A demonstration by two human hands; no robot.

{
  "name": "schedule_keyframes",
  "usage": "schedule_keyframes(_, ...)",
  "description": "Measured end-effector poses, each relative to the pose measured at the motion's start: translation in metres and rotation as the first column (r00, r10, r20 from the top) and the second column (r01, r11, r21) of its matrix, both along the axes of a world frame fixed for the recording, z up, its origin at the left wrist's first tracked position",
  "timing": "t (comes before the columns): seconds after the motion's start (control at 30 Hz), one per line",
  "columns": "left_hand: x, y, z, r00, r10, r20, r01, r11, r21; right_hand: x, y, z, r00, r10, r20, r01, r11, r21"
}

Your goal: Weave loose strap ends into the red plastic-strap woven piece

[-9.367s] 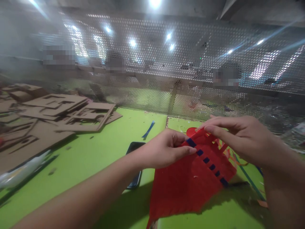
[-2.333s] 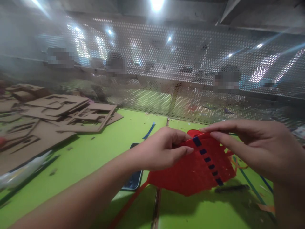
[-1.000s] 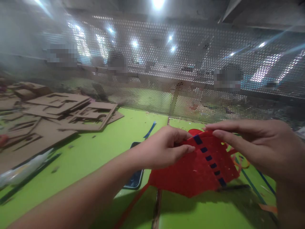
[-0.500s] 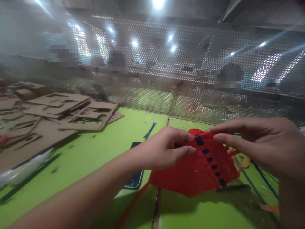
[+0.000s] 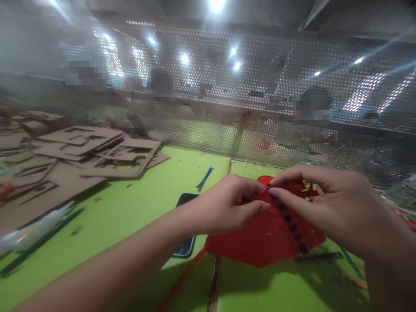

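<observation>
A red sheet piece (image 5: 253,238) with a dark blue strip (image 5: 287,218) woven through its slits is raised off the green table. My left hand (image 5: 227,206) pinches its upper edge between thumb and fingers. Beside it, my right hand (image 5: 321,195) has its thumb and forefinger closed on the same edge, over the upper end of the blue strip. A red rounded part shows behind the fingertips. From the piece's lower left corner a thin red strip (image 5: 185,277) runs down toward me.
Under my left forearm lies a phone (image 5: 185,246). A short blue strip (image 5: 204,177) is beyond it. Cut cardboard sheets (image 5: 78,182) are piled at the left, near a white plastic-wrapped item (image 5: 35,229). A perforated metal screen (image 5: 208,95) stands behind the table (image 5: 146,268).
My right hand has moved left along the upper edge, closer to my left hand, and its fingertips now cover the top of the blue strip. My left hand has barely moved.
</observation>
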State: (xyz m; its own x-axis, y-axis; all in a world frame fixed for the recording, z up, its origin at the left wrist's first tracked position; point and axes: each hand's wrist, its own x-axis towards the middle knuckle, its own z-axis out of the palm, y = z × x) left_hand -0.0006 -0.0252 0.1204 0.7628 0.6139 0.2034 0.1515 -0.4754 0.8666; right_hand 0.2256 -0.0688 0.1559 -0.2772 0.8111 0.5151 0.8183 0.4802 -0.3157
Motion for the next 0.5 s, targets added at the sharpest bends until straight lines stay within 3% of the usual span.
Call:
schedule_keyframes(0.27, 0.000, -0.001, -0.003, 1.000, -0.019, 0.004, 0.019, 0.999, -0.038, 0.001, 0.004, -0.001, 1.000, -0.005, -0.031, 0.004, 0.998, -0.057)
schedule_keyframes(0.5, -0.002, 0.005, -0.007, 0.996, -0.037, 0.083, 0.055, 0.971, -0.233, 0.013, 0.008, 0.002, 0.992, -0.017, -0.126, 0.003, 0.994, -0.111)
